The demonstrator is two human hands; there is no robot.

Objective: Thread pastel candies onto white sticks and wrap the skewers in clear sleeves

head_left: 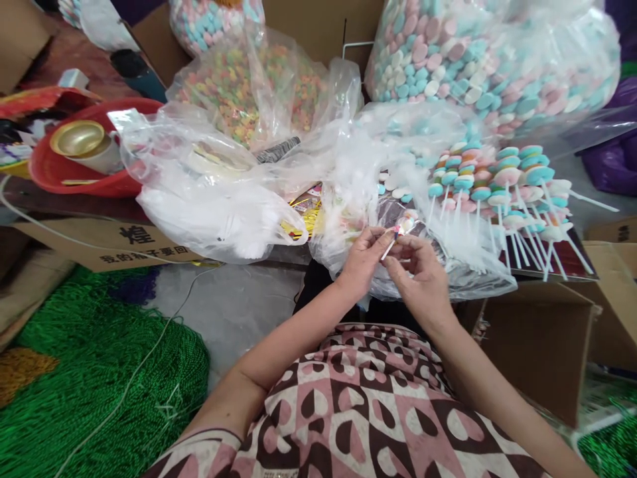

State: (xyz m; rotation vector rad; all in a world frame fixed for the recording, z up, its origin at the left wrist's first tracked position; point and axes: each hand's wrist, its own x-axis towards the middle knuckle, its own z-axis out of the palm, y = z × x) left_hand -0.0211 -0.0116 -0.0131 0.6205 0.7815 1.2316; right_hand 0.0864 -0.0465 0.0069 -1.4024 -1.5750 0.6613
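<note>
Bulk candy bags (497,60) fill the background | left hand (362,257), right hand (423,279) both pinched onto one lollipop (402,228) — light, brittle, I'd hold its stick (387,250).

Site: small candy-packing workshop or stockroom, not a retail floor.

Evidence:
- Bulk stock in huge clear sacks of pastel candy discs (492,60); an open bag of mixed coloured candy (249,86) beside them.
- Heap of finished lollipops on white sticks (502,186), lying loose on plastic sheeting.
- Gold twist ties (298,216) among the bags.
- Printed cardboard cartons (109,242) serve as supports and bins.
- Green cord bundles (89,372) piled on the floor; a red basin (74,172) holds odds and ends.
- Manual work at lap level: left hand (363,259) and right hand (421,279) pinch a single lollipop (401,229).
</note>
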